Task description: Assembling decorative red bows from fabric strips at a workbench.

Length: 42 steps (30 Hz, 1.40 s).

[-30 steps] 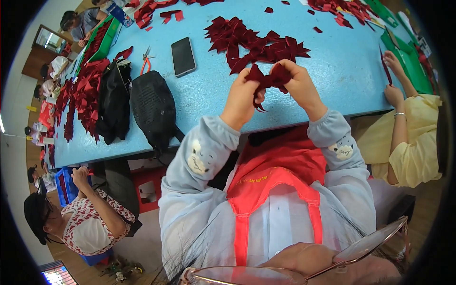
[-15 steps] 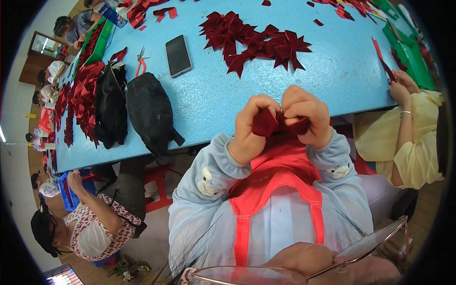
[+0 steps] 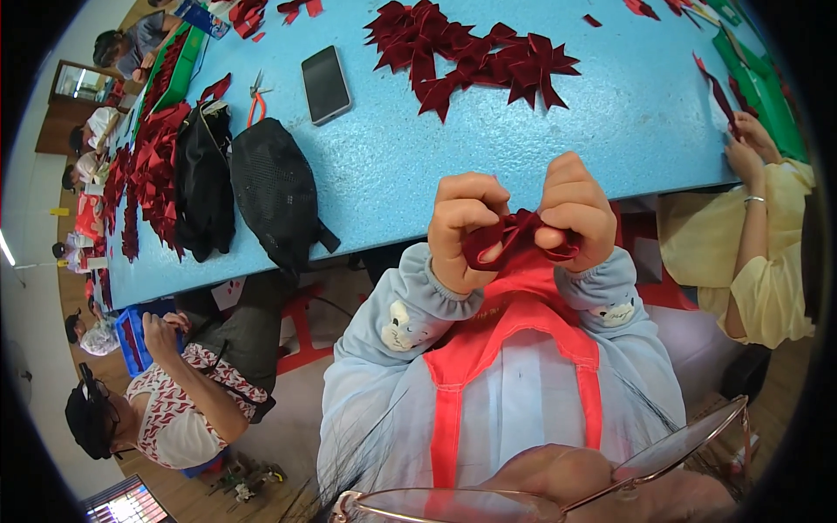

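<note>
A dark red velvet ribbon bow (image 3: 521, 228) is held between my hands, just off the table's near edge and above my red apron. My left hand (image 3: 462, 228) is closed on its left loop, with a fingertip showing inside. On the other side, my right hand (image 3: 579, 214) grips the right loop, its thumb tip pushed through. The knot between them is partly hidden by folds. Farther away on the blue table (image 3: 392, 179) lies a heap of finished-looking dark red bows (image 3: 471, 63) with pointed tails.
Left on the table are a black phone (image 3: 327, 84), orange-handled pliers (image 3: 256, 103), two black bags (image 3: 275, 187) (image 3: 205, 183) and a red ribbon pile (image 3: 159, 170). Green trays (image 3: 177, 77) stand at both sides. Co-workers sit left and right; one in yellow (image 3: 745, 235) holds a ribbon.
My hands have turned and drawn slightly apart, so the bow's loops now show more openly around my fingertips. The view has shifted a little. The co-worker at left has moved a hand.
</note>
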### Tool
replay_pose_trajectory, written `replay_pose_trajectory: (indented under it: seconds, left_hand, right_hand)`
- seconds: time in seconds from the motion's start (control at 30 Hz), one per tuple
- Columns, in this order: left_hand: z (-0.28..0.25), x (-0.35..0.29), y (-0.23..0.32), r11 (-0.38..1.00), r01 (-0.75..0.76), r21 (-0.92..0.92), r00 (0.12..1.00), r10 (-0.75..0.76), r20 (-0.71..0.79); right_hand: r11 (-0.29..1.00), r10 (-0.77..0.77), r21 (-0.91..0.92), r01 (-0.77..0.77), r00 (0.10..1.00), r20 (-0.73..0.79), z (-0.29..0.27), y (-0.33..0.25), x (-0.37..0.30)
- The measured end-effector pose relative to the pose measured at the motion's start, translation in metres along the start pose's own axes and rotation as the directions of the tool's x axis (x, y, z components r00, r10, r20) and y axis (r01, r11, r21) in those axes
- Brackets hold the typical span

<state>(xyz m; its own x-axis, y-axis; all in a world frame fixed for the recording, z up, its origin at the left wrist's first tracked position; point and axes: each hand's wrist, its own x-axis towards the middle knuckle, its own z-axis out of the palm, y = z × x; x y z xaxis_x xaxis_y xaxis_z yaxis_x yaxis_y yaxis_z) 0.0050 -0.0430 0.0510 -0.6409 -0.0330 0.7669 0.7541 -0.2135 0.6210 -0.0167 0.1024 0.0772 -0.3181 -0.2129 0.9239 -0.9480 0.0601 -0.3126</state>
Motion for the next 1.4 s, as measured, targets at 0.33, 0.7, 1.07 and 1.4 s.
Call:
replay_pose_trajectory:
  seconds: [0.33,0.7,1.07,1.4]
  left_hand:
    - [-0.019,0.005,0.018,0.895,-0.227,0.383,0.965,0.154,0.213]
    - [-0.009,-0.007,0.022,0.994,-0.036,0.101,0.999,0.034,0.017]
    - [-0.005,-0.013,0.035,0.885,0.456,-0.095,0.887,-0.46,-0.035]
    - [-0.012,-0.019,0.028,0.892,0.437,-0.118,0.893,-0.446,-0.066]
  right_hand:
    - [0.991,-0.131,-0.008,0.131,0.991,0.019,-0.002,0.0,-0.003]
    - [0.939,-0.268,-0.209,0.271,0.962,0.046,-0.007,-0.001,-0.002]
    - [0.945,-0.249,-0.191,0.266,0.962,0.112,-0.005,0.002,-0.005]
    - [0.952,-0.232,-0.167,0.256,0.961,0.152,-0.001,0.001,-0.006]
